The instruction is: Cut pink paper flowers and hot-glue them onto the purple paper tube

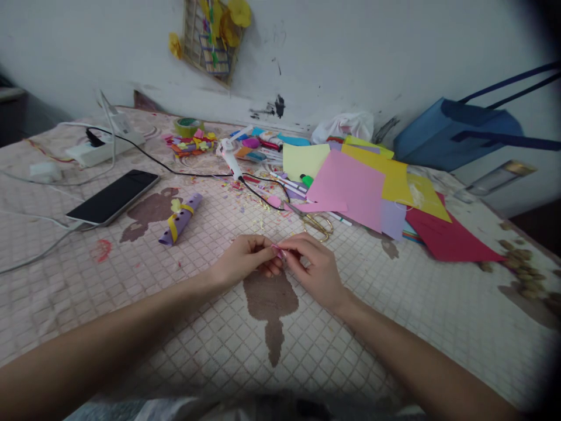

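Observation:
Both hands meet over the middle of the table, pinching one small pink piece of paper [277,251]. My left hand [250,255] is closed on its left side, thumb on top. My right hand [316,268] grips the other side between thumb and fingertips. Fingers cover most of the piece, so its shape is hard to make out. Just beyond my right hand lie gold-handled scissors [319,227] and a pink paper strip [322,206]. Left of my hands rests a purple paper roll [186,217] with a yellow band and dark dots.
A white glue gun [229,158] with a black cord stands among paper scraps. Coloured paper sheets [346,187] are piled at the right, near a blue bag [456,134]. A phone [114,196] and a power strip [103,149] lie at the left.

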`<move>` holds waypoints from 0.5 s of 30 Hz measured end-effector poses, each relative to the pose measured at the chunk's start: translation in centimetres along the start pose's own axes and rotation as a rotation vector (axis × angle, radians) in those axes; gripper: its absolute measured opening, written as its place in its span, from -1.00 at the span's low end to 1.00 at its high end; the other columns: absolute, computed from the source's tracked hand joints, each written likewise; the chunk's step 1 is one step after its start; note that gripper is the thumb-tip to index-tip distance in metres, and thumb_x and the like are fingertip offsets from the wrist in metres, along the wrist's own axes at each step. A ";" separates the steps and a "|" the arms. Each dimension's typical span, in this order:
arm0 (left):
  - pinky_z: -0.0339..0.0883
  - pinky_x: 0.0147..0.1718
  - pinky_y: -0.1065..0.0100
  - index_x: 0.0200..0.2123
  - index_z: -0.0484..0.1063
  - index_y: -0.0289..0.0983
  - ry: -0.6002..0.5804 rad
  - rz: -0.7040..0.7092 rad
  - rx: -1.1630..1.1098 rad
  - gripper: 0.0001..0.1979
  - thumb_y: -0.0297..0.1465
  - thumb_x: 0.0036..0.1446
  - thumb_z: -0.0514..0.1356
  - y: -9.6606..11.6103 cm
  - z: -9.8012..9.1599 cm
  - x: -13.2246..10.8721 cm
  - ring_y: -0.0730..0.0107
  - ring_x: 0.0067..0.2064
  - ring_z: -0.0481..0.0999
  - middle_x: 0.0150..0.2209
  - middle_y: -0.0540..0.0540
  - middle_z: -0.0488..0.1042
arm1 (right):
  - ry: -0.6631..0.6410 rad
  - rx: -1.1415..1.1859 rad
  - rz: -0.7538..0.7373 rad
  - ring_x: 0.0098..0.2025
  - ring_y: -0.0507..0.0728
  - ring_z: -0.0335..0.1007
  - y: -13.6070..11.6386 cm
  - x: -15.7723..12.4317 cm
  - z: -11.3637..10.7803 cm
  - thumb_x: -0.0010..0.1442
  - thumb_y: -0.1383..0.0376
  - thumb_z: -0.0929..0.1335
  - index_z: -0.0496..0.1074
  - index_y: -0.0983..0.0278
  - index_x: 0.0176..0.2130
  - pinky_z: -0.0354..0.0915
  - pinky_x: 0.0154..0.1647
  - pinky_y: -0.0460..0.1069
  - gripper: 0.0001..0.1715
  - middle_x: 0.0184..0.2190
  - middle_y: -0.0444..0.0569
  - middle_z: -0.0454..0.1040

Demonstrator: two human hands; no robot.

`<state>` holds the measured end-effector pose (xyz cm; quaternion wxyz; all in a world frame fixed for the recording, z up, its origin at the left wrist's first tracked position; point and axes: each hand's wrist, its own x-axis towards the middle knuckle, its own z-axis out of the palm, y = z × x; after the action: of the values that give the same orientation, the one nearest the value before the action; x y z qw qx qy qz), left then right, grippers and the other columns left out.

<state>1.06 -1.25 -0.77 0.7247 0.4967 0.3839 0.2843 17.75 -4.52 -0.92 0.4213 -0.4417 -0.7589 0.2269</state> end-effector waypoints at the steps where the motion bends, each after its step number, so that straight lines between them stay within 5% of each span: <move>1: 0.34 -0.47 0.48 -0.44 0.38 -0.40 -0.004 0.004 0.001 -0.82 -0.36 0.03 0.21 0.0 -0.1 0.0 0.51 -0.49 0.49 -0.52 -0.06 0.50 | -0.005 -0.008 -0.019 -0.24 0.11 0.35 0.0 0.0 0.0 0.19 0.39 0.24 0.42 0.18 -0.21 0.29 -0.21 0.03 -0.78 -0.30 -0.02 0.43; 5: 0.35 -0.44 0.45 -0.41 0.38 -0.40 -0.029 0.030 0.015 -0.77 -0.30 0.03 0.21 -0.2 -0.2 0.1 0.49 -0.46 0.50 -0.50 -0.08 0.51 | 0.006 0.028 0.014 -0.26 0.11 0.36 0.0 0.0 0.0 0.18 0.37 0.25 0.43 0.18 -0.22 0.29 -0.24 0.02 -0.80 -0.31 -0.03 0.44; 15: 0.35 -0.45 0.46 -0.43 0.39 -0.40 -0.025 0.069 0.123 -0.78 -0.32 0.01 0.23 0.0 -0.1 0.0 0.53 -0.50 0.46 -0.48 -0.08 0.51 | -0.035 0.433 0.406 -0.51 0.02 0.28 0.9 0.6 -0.1 0.13 0.20 0.31 0.42 0.26 -0.37 0.27 -0.50 -0.07 -0.82 -0.54 -0.12 0.38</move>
<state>1.01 -1.22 -0.82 0.6872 0.5568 0.3742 0.2787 18.12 -3.58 -1.21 0.4383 -0.4805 -0.5961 0.4707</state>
